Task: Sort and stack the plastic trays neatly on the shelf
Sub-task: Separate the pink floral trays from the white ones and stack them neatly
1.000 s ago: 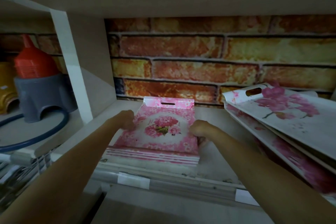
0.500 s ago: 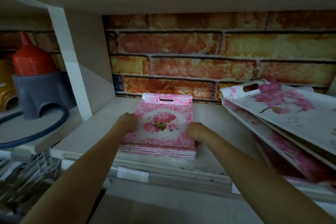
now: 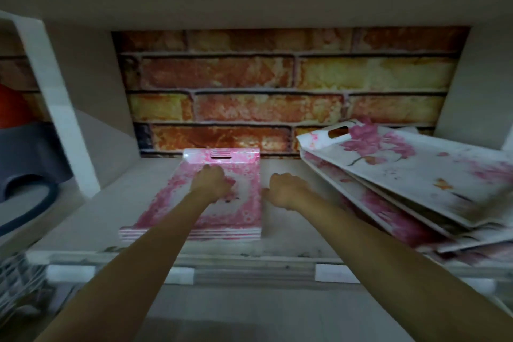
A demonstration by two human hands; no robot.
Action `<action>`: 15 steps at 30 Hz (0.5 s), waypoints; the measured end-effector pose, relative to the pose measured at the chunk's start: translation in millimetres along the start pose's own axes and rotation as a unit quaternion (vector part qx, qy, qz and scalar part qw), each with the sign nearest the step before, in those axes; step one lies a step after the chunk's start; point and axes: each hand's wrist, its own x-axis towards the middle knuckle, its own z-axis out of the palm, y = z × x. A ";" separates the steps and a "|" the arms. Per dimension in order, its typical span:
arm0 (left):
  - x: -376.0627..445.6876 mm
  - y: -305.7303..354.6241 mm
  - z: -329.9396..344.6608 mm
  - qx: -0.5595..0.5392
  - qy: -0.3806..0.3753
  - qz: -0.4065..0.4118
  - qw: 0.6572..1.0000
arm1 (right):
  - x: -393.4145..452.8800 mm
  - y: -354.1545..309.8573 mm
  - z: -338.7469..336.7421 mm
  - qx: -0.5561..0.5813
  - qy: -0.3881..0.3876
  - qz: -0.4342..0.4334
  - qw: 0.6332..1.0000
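A stack of small pink floral trays [image 3: 245,204] lies flat on the shelf [image 3: 291,244], its handle slot toward the brick back wall. My left hand [image 3: 211,183] rests on top of the stack, just short of the handle slot, fingers bent down onto the tray. My right hand [image 3: 286,190] is on the shelf just right of the stack with loosely curled fingers, its thumb at the stack's right edge. It holds nothing. A tilted, uneven pile of large white trays with pink flowers [image 3: 416,172] leans at the right.
A white divider panel [image 3: 63,125] bounds the bay on the left. Beyond it are a grey stool-like item [image 3: 30,147], a red object [image 3: 11,108] and a dark hose loop [image 3: 33,208]. White price-tag holders [image 3: 336,273] sit on the shelf's front rail.
My left hand moved from the stack's left side onto its top. My right hand came off the right side and now sits beside it. The view pulled back and tilted up.
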 end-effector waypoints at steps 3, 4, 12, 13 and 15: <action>-7.6 59.3 2.1 -0.173 0.006 0.051 0.984 | -13.6 26.6 -29.0 -0.002 0.005 -0.013 1.000; -9.8 79.6 3.2 -0.228 0.004 0.061 0.972 | -18.5 36.0 -39.7 -0.003 0.016 -0.011 1.000; -68.6 213.3 11.1 -0.448 -0.071 0.116 0.883 | -76.1 134.9 -103.0 -0.048 0.065 -0.002 0.997; -76.3 224.7 15.7 -0.450 -0.078 0.124 0.881 | -86.1 148.8 -107.8 -0.041 0.061 -0.005 0.997; -90.5 245.2 23.7 -0.434 -0.080 0.135 0.887 | -102.7 175.8 -114.8 -0.036 0.066 -0.021 0.997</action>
